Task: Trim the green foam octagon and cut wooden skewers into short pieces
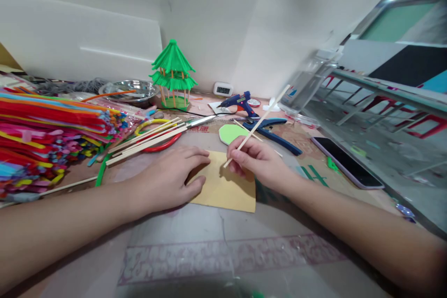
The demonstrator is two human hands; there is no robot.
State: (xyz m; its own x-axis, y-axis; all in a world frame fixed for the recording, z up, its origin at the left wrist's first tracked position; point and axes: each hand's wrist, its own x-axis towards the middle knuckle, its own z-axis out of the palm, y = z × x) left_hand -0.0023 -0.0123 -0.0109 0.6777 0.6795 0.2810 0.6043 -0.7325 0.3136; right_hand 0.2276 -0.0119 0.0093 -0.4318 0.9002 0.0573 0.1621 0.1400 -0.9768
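My left hand [172, 177] lies flat on a tan sheet of paper [226, 191] on the table, fingers spread and pressing it down. My right hand [256, 160] is closed around a thin wooden stick [261, 121], held like a pen with its lower tip touching the paper near the top edge. The stick slants up to the right. Just beyond the paper lies a light green foam cut-out [230, 132].
A pile of coloured pipe cleaners [49, 135] fills the left. More wooden sticks [146, 139], a red ring, scissors [202, 121], a blue glue gun [239, 101], blue pliers [275, 135], a green pagoda model [172, 74], a metal bowl [131, 89] and a phone [345, 160] lie around.
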